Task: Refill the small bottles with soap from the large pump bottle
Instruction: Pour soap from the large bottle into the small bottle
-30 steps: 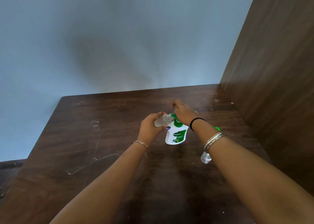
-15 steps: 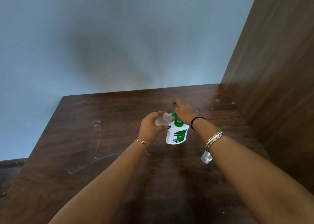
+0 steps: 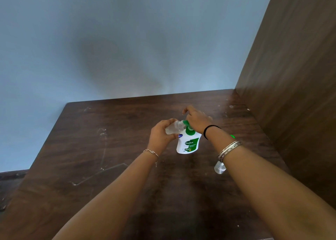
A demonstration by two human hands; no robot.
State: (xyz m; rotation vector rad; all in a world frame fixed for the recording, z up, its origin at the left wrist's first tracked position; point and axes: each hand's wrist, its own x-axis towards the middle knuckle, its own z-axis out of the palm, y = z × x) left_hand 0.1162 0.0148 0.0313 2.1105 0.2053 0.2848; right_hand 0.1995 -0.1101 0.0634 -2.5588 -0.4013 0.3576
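Note:
A white and green pump bottle [image 3: 188,143] stands on the dark wooden table [image 3: 112,148]. My right hand [image 3: 197,119] rests on top of its green pump head, fingers spread over it. My left hand [image 3: 161,133] grips a small clear bottle [image 3: 175,127], tilted with its mouth at the pump's spout. A second small clear bottle [image 3: 219,168] stands on the table beside my right forearm, partly hidden by it. A small green cap [image 3: 232,136] peeks out behind my right wrist.
A brown wooden panel [image 3: 294,94] rises along the table's right side, and a pale blue wall [image 3: 127,39] stands behind it. The table's left edge drops off to a lower dark surface [image 3: 11,181].
Both hands and the bottles stay in almost the same place. My right hand's fingers have shifted slightly on the pump head.

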